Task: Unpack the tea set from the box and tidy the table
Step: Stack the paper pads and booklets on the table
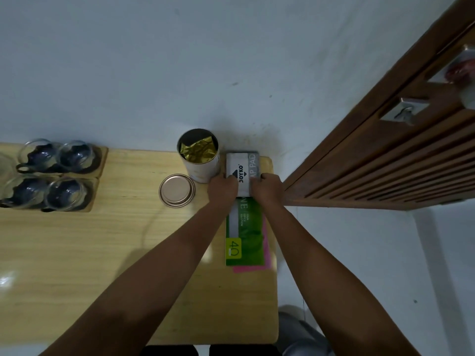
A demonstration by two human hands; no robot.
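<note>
Unpacking looks done, no box in view; tidying under way. Near: green pad (245, 235) over pink sheet (267, 249), one each, on table (102, 253). Left hand (223, 187), right hand (266, 186) both grip grey Joyko pad (243, 165) at far right corner. One lid (176, 190) off; one open tin (199, 155), gold pouch (198, 150) inside. Far left: four glass cups (51, 173) visible on wooden trays (101, 160), edge crops more.

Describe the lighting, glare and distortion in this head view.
Head view: dim and bluish overall; glare patches sit on the table at its near left and between the forearms; a soft shadow falls on the wall behind the tin; the wide lens bends the table edge and tilts the door; the glass cups at left look smeared; both hands grip the pad box.
</note>
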